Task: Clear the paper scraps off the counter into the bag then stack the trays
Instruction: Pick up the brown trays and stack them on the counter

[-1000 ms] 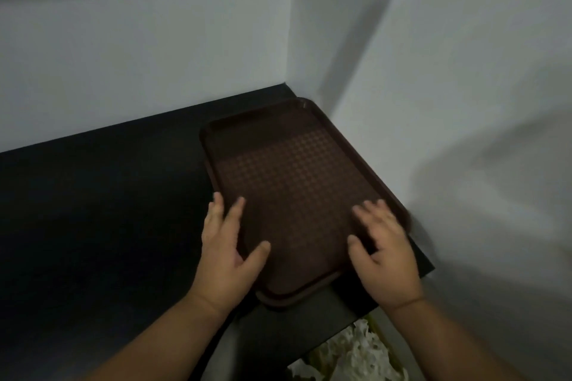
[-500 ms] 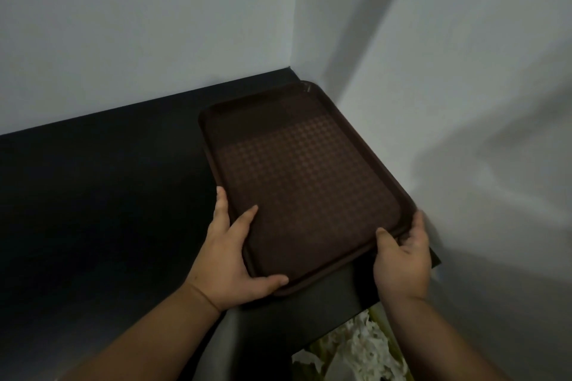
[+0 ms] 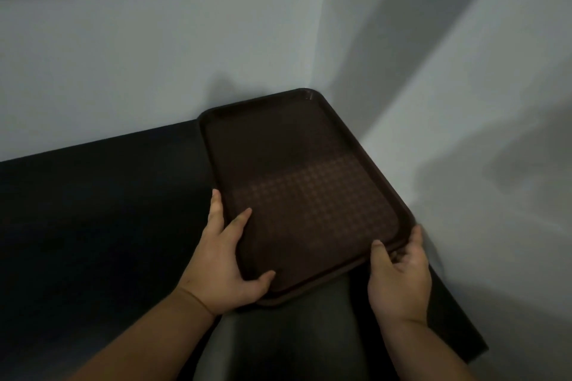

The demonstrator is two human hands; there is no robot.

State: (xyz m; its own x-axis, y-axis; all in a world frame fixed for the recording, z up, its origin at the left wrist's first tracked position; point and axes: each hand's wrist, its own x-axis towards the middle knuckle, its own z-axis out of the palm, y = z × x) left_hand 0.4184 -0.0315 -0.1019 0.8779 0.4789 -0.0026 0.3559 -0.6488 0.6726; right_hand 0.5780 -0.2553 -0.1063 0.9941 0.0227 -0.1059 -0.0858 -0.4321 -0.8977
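A dark brown tray (image 3: 303, 182) with a dotted surface lies in the corner of the black counter (image 3: 93, 210), its far end close to the two walls. A second rim shows under its near edge, so it appears to rest on another tray. My left hand (image 3: 227, 260) grips the near left corner, thumb on top. My right hand (image 3: 399, 269) grips the near right corner, fingers curled around the rim. No paper scraps and no bag are in view.
Grey walls (image 3: 464, 102) meet behind the tray and close it in at the back and right. The counter's front edge runs below my hands, with a dark grey surface (image 3: 294, 334) beneath it.
Both hands slid from lying flat on the tray to gripping its near corners. The tray sits further into the corner, and the bag of white scraps has left the view.
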